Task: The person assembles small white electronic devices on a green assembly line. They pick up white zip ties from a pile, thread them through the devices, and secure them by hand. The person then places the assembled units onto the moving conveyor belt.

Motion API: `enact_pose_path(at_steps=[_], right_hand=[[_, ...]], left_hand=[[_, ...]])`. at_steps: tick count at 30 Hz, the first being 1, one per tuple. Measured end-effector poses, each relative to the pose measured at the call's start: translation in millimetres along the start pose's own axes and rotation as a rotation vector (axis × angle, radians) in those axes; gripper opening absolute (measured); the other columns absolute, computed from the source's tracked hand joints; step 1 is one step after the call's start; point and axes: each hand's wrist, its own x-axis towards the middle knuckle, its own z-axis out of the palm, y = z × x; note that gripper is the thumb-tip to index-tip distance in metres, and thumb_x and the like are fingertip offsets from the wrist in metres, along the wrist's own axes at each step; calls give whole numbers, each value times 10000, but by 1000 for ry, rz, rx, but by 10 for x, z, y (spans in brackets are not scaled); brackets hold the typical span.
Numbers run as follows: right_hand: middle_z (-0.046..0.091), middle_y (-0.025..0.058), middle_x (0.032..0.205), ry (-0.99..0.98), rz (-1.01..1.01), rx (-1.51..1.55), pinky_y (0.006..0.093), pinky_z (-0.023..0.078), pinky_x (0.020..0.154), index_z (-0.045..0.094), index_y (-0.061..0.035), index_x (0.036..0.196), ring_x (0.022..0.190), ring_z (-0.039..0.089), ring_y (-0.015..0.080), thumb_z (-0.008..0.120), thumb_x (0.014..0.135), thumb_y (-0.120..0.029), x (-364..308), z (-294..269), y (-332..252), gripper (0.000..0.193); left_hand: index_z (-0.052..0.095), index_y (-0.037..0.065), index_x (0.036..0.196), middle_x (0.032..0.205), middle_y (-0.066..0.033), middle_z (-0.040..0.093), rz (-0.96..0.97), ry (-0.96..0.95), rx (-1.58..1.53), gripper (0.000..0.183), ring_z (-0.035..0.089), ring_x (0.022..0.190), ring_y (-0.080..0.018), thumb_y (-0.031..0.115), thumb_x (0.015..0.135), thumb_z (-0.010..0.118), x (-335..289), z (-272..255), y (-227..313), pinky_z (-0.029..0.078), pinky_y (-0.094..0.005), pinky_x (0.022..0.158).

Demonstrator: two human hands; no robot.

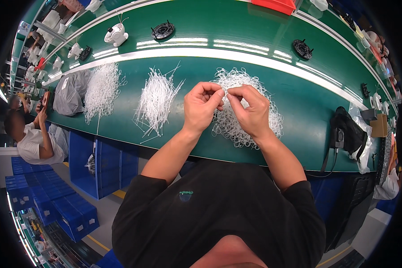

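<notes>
My left hand and my right hand are raised over a pile of white cable ties bent into loops. Thumb and fingers of each hand are pinched, and the fingertips of the two hands almost meet. A small whitish bit shows between them, hard to tell from the pile behind. Left of my hands lies a pile of straight white cable ties. Farther left is another heap of white ties, some with looped ends.
A grey plastic bag lies at the bench's left; a black bag and a cardboard box stand at right. Beyond the pale rail, black round parts and a white housing sit on the green line. Someone in a white shirt sits left.
</notes>
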Motion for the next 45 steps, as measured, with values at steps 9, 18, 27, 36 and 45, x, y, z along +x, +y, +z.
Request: enact_pose_path(at_steps=[9,18,27,36,45], right_hand=[[668,94,762,-18,25,9,291,513,642,701,-6,897,685,657,190,718,816,13,-1,-14,9,85],[705,104,823,-65,184,80,313,549,673,680,-12,885,733,698,208,731,824,-43,-29,-21,60,85],[701,99,826,-50,195,-56,340,519,728,687,-15,897,742,665,226,724,834,-69,35,-327,208,91],[699,76,811,-73,191,-111,356,490,808,686,-30,882,731,655,222,726,835,-89,-42,-365,300,86],[693,65,803,-93,191,-104,361,479,825,681,-37,871,728,647,221,721,840,-98,-78,-325,306,79]], left_hand=[[656,-23,986,849,-48,668,11,-17,117,97,618,676,-72,34,910,676,-41,8,7,533,-218,586],[696,3,960,858,-46,652,180,-205,575,103,617,732,-90,56,872,704,47,-79,83,500,-248,643],[685,36,863,840,-145,708,138,101,1410,136,686,812,-322,159,821,720,1027,-1300,178,534,-418,754],[718,88,884,923,-139,731,-182,212,1548,156,695,915,-332,228,822,749,1366,-1709,278,540,-447,810],[741,89,988,1077,-170,721,-366,239,1554,244,679,1043,-358,275,830,737,1402,-1674,250,539,-447,900]])
